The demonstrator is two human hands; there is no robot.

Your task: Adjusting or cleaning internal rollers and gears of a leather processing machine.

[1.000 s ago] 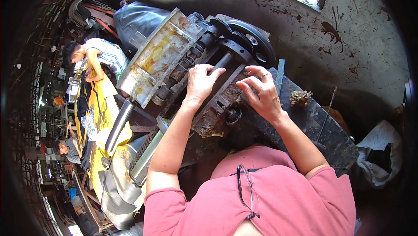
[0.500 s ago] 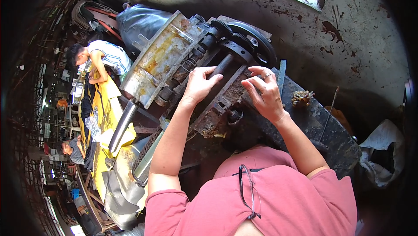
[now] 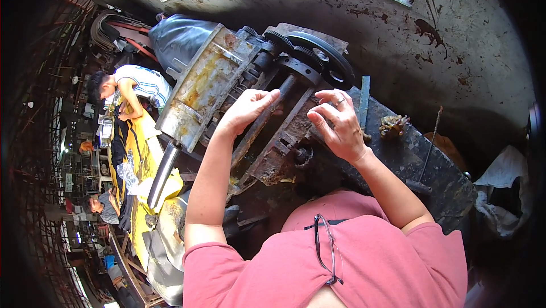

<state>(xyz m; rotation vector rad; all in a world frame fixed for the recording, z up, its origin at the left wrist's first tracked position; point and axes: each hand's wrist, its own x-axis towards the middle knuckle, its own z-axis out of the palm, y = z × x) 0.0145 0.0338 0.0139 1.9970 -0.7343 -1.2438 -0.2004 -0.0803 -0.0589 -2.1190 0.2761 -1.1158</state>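
The left hand (image 3: 245,110) rests with its fingers curled and slightly spread over a dark, greasy steel shaft (image 3: 267,116) that runs lengthwise through a rusty machine assembly (image 3: 227,89); the fingertips touch the shaft's upper side, but whether they close right around it cannot be told. The right hand (image 3: 336,126), with a ring on one finger, sits just across from it with fingers bent and apart, the tips touching a rusted, pitted iron bar (image 3: 287,137) that lies beside the shaft. Neither hand is lifting anything clear of the machine.

The shaft and bar both lead up to a cluster of black toothed gears (image 3: 287,46) and a large dark round pulley wheel (image 3: 324,58) at the far end of the assembly. Left of the shaft, the machine's housing is a yellowish, rust-streaked metal casing (image 3: 196,83), with a dark grey rounded cover (image 3: 176,38) behind it. A smooth grey metal tube (image 3: 162,173) slopes down from the casing's lower left.

The whole assembly lies on a dark, grimy workbench (image 3: 421,166) against a stained concrete wall (image 3: 455,41). A small rusty clump of metal parts (image 3: 393,125) sits on the bench to the right of the right hand, near a thin rod (image 3: 431,143). The person wears a pink shirt (image 3: 364,262) with folded spectacles (image 3: 325,248) hung at the collar. At far left, another person in a striped shirt (image 3: 142,83) bends over yellow sheeting (image 3: 139,154).
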